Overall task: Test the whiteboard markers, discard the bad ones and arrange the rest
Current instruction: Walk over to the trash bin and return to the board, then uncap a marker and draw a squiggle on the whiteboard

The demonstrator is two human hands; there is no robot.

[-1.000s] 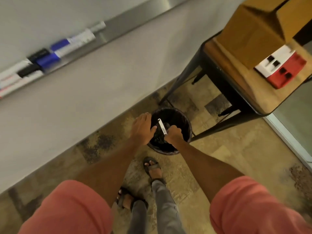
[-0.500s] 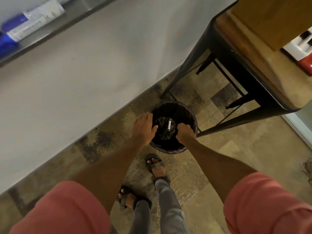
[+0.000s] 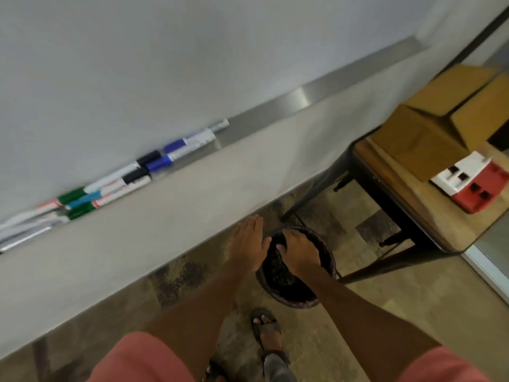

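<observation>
Head view, read from left to right. The whiteboard markers [image 3: 110, 186] are lying in a loose row on the metal tray [image 3: 275, 108] at the foot of the whiteboard [image 3: 137, 64]. Their long axes are running along the tray, rising from lower left to upper right. Green, light-blue, black and blue caps are showing; blur is hiding the exact count.

Below and to the right of the row, the left hand [image 3: 246, 244] is hovering palm down with fingers straight and together. It is holding nothing and is sitting just beside the near-left rim of the dark bin [image 3: 292, 300]. The right hand [image 3: 301, 250] is hanging over the bin's mouth, fingers spread and drooping loosely. No marker is showing in it, and the bin's contents are too dark to make out. A sandalled foot [image 3: 268, 332] is standing just below the bin.

Further right, a wooden table [image 3: 440, 230] is carrying a cardboard box [image 3: 429, 128] and a red-and-white block [image 3: 473, 183].

Judged from this layout, a discard is ending and the next marker is waiting up and to the left. The left hand is the nearer one, so a reach would be travelling up toward the tray and meeting the barrels across their length.
</observation>
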